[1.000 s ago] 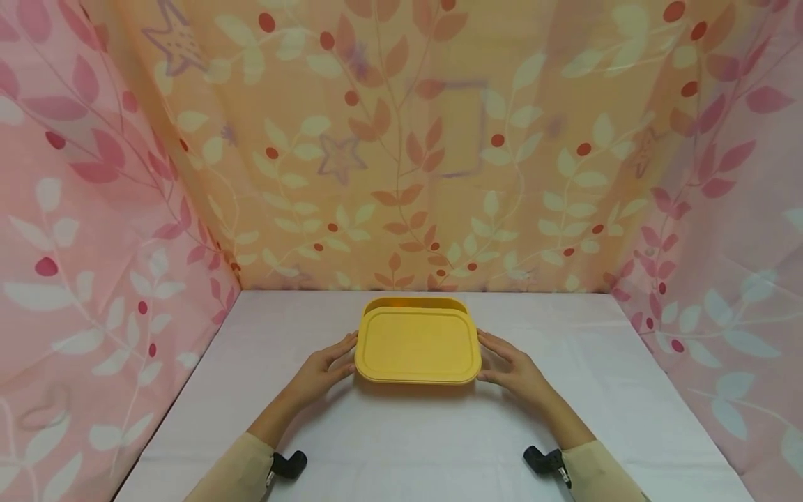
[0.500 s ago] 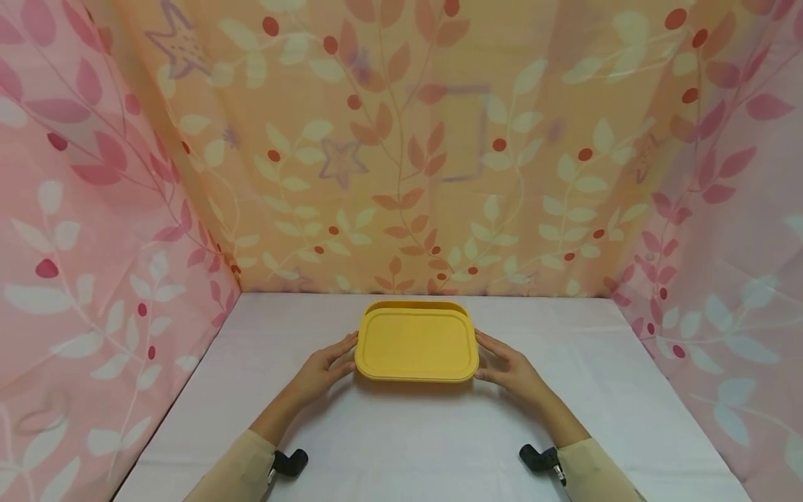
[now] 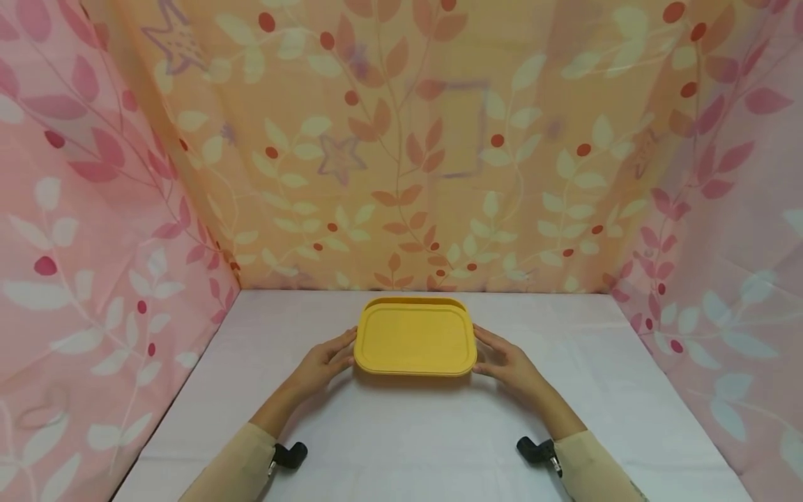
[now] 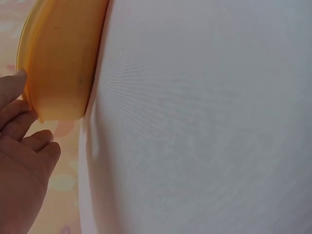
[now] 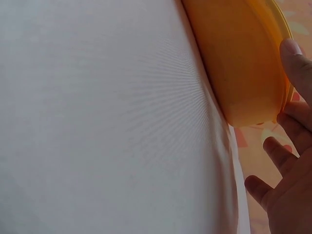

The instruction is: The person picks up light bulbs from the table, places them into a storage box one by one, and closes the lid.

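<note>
A yellow rectangular lid [image 3: 415, 339] with rounded corners lies over a yellow container [image 3: 414, 300] on the white table. The lid sits off toward the near side, so a narrow strip of the container shows along the far edge. My left hand [image 3: 323, 364] holds the lid's left edge between thumb and fingers; my right hand [image 3: 511, 362] grips the right edge the same way. In the left wrist view, the thumb [image 4: 14, 85] is at the rim above the container's wall [image 4: 66, 63]. The right wrist view has the other thumb [image 5: 292, 51] at the rim too.
White cloth [image 3: 408, 432] covers the table. A patterned orange curtain [image 3: 401, 153] hangs behind it, with pink patterned cloth [image 3: 113, 279] on the left and more pink cloth [image 3: 721, 279] on the right. Black wrist cameras [image 3: 291, 455] stick out at both sleeves.
The lid has shifted slightly toward the far side and left, and the exposed strip of container has narrowed. My right hand has moved a little left with it; both hands keep their hold.
</note>
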{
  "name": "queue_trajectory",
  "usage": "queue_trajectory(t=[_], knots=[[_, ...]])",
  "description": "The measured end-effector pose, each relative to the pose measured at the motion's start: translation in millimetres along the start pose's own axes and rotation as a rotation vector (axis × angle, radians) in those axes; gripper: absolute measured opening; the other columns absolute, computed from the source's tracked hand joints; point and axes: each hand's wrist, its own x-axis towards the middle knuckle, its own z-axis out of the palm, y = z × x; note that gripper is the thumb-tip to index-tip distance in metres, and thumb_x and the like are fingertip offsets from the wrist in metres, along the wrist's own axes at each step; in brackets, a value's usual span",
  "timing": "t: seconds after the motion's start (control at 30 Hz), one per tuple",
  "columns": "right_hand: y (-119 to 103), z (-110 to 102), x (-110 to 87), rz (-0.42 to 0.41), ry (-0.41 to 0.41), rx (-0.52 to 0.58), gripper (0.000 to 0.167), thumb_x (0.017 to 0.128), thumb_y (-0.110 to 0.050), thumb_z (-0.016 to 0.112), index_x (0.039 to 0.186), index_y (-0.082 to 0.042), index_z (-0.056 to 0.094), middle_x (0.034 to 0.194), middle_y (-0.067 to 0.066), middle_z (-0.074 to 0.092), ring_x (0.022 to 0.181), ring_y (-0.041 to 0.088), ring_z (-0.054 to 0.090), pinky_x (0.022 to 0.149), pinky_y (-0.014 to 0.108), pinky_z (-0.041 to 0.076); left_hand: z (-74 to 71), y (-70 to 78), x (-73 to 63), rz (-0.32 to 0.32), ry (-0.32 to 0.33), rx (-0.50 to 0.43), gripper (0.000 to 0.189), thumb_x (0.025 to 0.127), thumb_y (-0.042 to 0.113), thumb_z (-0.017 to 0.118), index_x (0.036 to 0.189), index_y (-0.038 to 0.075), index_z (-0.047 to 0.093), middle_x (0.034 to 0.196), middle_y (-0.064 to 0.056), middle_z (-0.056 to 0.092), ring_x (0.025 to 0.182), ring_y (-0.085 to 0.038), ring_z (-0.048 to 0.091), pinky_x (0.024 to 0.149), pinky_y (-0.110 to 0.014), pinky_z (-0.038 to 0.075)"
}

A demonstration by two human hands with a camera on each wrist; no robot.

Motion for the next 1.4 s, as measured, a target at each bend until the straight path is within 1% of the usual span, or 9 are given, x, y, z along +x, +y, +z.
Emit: queue_trajectory(t=[0.17, 0.27, 0.47, 0.6, 0.83, 0.97, 1.1, 1.27, 1.4], knots=[[3.2, -1.0, 3.8, -0.028, -0.005, 0.004, 0.083, 0.082, -0.036, 0.086, 0.155, -0.020, 0.048, 0.163, 0.002, 0.041, 0.153, 0.034, 0.031, 0.123, 0.061, 0.025, 0.4, -1.2, 1.8, 0.002, -0.003, 0.000, 0.064, 0.100, 0.035, 0.066, 0.158, 0.027, 0.041, 0.165, 0.009, 0.034, 0.155, -0.019, 0.025, 0.127, -0.052, 0.024], [4.5, -2.1, 6.3, -0.031, -0.005, 0.009, 0.082, 0.083, -0.031, 0.086, 0.155, -0.018, 0.048, 0.163, 0.004, 0.041, 0.153, 0.035, 0.031, 0.123, 0.061, 0.025, 0.5, -1.8, 5.4, 0.017, -0.004, 0.007, 0.063, 0.101, 0.033, 0.065, 0.158, 0.025, 0.041, 0.165, 0.008, 0.034, 0.155, -0.020, 0.026, 0.127, -0.052, 0.024], [3.8, -5.2, 12.0, -0.018, -0.021, 0.025, 0.084, 0.084, -0.024, 0.086, 0.156, -0.013, 0.045, 0.163, 0.009, 0.039, 0.153, 0.039, 0.028, 0.123, 0.065, 0.022, 0.8, -0.8, 12.1, 0.006, 0.004, 0.014, 0.061, 0.102, 0.029, 0.065, 0.158, 0.026, 0.041, 0.165, 0.011, 0.034, 0.155, -0.019, 0.027, 0.127, -0.050, 0.025], [2.3, -8.6, 14.2, -0.001, -0.035, 0.015, 0.083, 0.084, -0.027, 0.085, 0.156, -0.015, 0.046, 0.164, 0.007, 0.039, 0.154, 0.036, 0.029, 0.124, 0.063, 0.022, 1.0, -0.2, 14.9, 0.008, -0.008, 0.014, 0.063, 0.102, 0.030, 0.065, 0.159, 0.025, 0.039, 0.166, 0.008, 0.033, 0.155, -0.022, 0.026, 0.127, -0.051, 0.024], [6.0, -9.8, 18.3, 0.020, -0.053, 0.016, 0.083, 0.085, -0.039, 0.083, 0.157, -0.023, 0.045, 0.165, -0.001, 0.037, 0.156, 0.033, 0.025, 0.126, 0.062, 0.020, -0.5, -0.8, 18.2, -0.013, 0.000, 0.033, 0.064, 0.101, 0.032, 0.065, 0.159, 0.028, 0.038, 0.165, 0.012, 0.033, 0.155, -0.019, 0.026, 0.127, -0.049, 0.024], [6.9, -9.5, 20.7, 0.024, -0.057, 0.026, 0.083, 0.085, -0.038, 0.084, 0.157, -0.023, 0.045, 0.165, -0.001, 0.037, 0.156, 0.033, 0.025, 0.126, 0.062, 0.019, -1.3, -0.3, 19.2, 0.027, 0.002, 0.014, 0.062, 0.102, 0.029, 0.065, 0.159, 0.023, 0.040, 0.165, 0.007, 0.034, 0.155, -0.022, 0.026, 0.127, -0.051, 0.023], [4.7, -12.2, 26.4, 0.026, -0.054, 0.004, 0.083, 0.085, -0.039, 0.083, 0.157, -0.023, 0.044, 0.165, 0.000, 0.037, 0.156, 0.034, 0.025, 0.126, 0.063, 0.019, -3.3, 0.6, 24.7, 0.060, 0.011, 0.002, 0.062, 0.101, 0.026, 0.065, 0.158, 0.019, 0.042, 0.165, 0.003, 0.036, 0.155, -0.026, 0.027, 0.127, -0.054, 0.022], [3.1, -14.1, 31.9, 0.024, -0.055, -0.001, 0.084, 0.086, -0.038, 0.083, 0.158, -0.023, 0.044, 0.165, 0.000, 0.037, 0.156, 0.034, 0.025, 0.125, 0.063, 0.019, -6.4, 1.8, 29.0, 0.014, 0.007, 0.016, 0.063, 0.102, 0.029, 0.065, 0.159, 0.021, 0.040, 0.165, 0.006, 0.035, 0.155, -0.025, 0.026, 0.127, -0.053, 0.022], [4.8, -13.1, 33.6, 0.011, -0.066, 0.016, 0.083, 0.086, -0.034, 0.083, 0.157, -0.020, 0.044, 0.165, 0.002, 0.037, 0.156, 0.033, 0.025, 0.126, 0.061, 0.019, -8.6, 1.3, 28.6, -0.013, -0.006, 0.034, 0.064, 0.102, 0.030, 0.065, 0.160, 0.024, 0.039, 0.165, 0.007, 0.034, 0.155, -0.023, 0.026, 0.128, -0.051, 0.022]])
